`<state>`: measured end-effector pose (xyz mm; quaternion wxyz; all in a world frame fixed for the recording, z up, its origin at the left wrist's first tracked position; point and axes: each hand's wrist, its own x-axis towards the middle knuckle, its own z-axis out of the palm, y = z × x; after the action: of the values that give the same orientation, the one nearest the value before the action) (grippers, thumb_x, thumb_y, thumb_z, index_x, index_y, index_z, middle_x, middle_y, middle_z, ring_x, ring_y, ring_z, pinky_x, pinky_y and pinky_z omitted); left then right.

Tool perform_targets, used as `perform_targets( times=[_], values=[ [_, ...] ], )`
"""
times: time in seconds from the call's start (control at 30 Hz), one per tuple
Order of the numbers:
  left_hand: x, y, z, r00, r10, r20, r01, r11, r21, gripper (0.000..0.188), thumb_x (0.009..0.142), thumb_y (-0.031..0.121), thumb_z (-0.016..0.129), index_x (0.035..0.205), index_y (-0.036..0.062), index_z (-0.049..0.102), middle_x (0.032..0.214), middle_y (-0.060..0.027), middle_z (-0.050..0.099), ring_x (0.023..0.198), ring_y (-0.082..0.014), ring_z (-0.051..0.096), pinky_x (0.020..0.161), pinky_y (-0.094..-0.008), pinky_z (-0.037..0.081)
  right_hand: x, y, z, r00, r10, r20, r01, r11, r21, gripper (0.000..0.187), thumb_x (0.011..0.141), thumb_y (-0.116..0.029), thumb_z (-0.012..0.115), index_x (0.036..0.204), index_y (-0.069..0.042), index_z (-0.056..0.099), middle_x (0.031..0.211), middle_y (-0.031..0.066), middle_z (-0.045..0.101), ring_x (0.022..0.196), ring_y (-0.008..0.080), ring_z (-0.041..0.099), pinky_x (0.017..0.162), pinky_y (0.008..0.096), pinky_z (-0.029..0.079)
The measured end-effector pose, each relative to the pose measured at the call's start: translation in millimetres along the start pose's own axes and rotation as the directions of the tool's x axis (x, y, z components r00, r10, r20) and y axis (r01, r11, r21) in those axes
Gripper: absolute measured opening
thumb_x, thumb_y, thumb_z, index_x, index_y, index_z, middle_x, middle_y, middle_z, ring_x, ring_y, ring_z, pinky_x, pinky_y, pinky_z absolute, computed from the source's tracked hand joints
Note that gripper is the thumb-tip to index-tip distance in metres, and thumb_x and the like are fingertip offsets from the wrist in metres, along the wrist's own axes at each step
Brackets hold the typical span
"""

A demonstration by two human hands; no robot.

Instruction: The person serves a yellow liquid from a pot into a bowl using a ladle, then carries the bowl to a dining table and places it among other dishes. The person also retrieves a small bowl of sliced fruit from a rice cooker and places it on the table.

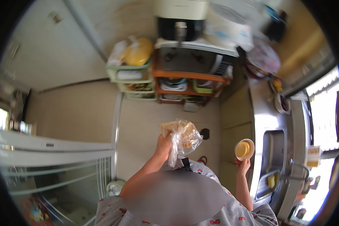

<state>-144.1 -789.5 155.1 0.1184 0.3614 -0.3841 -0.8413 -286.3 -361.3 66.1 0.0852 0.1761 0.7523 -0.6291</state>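
My left hand (162, 147) is closed on the gathered side of a clear plastic bag (185, 136), held up in front of me above the floor. Something light brown shows through the crinkled plastic; its kind cannot be made out. Off to the right, my right hand (243, 165) grips a small white bowl (238, 142) from its near side. Inside the bowl is something round and yellow (243, 149). The bowl is beside the counter edge, close to the metal sink (277, 147), and apart from the bag.
A glass-doored appliance (56, 165) stands at the left. Ahead are a green plastic rack (130, 73) and an orange shelf (192, 75) bearing an oven and an air fryer (180, 22). Along the right runs a steel counter (265, 109) with a tap (301, 165) and a yellow sponge (272, 180).
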Motion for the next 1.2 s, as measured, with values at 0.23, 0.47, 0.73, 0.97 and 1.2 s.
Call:
perform_targets(
  times=[0.23, 0.47, 0.73, 0.97, 1.2],
  values=[
    [-52, 97, -167, 0.961, 0.150, -0.233, -0.198, 0.959, -0.201, 0.031, 0.094, 0.019, 0.059, 0.118, -0.0001, 0.058, 0.102, -0.0089, 0.065, 0.087, -0.0167, 0.065, 0.073, -0.0330, 0.055, -72, -69, 271, 0.841, -0.044, 0.539, 0.142, 0.980, -0.141, 0.027, 0.093, -0.025, 0.043, 0.102, -0.005, 0.058, 0.074, 0.0106, 0.070, 0.057, 0.0125, 0.064, 0.048, 0.0212, 0.042],
    [-29, 135, -284, 0.850, 0.183, -0.494, -0.439, 0.764, -0.473, 0.031, 0.096, 0.023, 0.054, 0.117, 0.0003, 0.057, 0.101, -0.0092, 0.064, 0.086, -0.0192, 0.066, 0.074, -0.0318, 0.056, -143, -105, 476, 0.596, 0.063, 0.800, 0.285, 0.916, -0.284, 0.025, 0.093, -0.019, 0.041, 0.102, 0.000, 0.055, 0.073, 0.0146, 0.070, 0.055, 0.0153, 0.066, 0.047, 0.0225, 0.045],
    [38, 243, -391, 0.479, 0.611, -0.630, -0.671, 0.718, 0.185, 0.033, 0.088, 0.017, 0.064, 0.118, 0.0047, 0.058, 0.109, -0.0091, 0.063, 0.099, -0.0183, 0.062, 0.083, -0.0318, 0.051, -193, -137, 706, 0.255, 0.116, 0.960, 0.465, 0.856, -0.227, 0.032, 0.090, -0.013, 0.041, 0.116, 0.000, 0.054, 0.078, 0.0135, 0.070, 0.056, 0.0156, 0.066, 0.048, 0.0222, 0.046],
    [103, 364, -518, 0.221, 0.788, -0.574, 0.116, 0.564, 0.818, 0.035, 0.088, 0.016, 0.065, 0.120, 0.0057, 0.056, 0.109, -0.0061, 0.061, 0.107, -0.0164, 0.057, 0.090, -0.0312, 0.048, -258, -162, 922, -0.067, 0.130, 0.989, 0.723, 0.689, -0.041, 0.038, 0.089, -0.015, 0.043, 0.123, -0.001, 0.054, 0.072, 0.0148, 0.069, 0.058, 0.0222, 0.070, 0.059, 0.0318, 0.053],
    [126, 422, -666, 0.170, 0.357, -0.919, -0.868, 0.495, 0.031, 0.036, 0.098, 0.038, 0.047, 0.121, 0.0117, 0.056, 0.115, -0.0011, 0.062, 0.103, -0.0171, 0.059, 0.084, -0.0320, 0.051, -385, -180, 1111, -0.255, 0.228, 0.940, 0.705, 0.709, 0.020, 0.035, 0.089, -0.013, 0.042, 0.120, 0.000, 0.054, 0.071, 0.0141, 0.070, 0.058, 0.0202, 0.069, 0.059, 0.0317, 0.052]
  ],
)
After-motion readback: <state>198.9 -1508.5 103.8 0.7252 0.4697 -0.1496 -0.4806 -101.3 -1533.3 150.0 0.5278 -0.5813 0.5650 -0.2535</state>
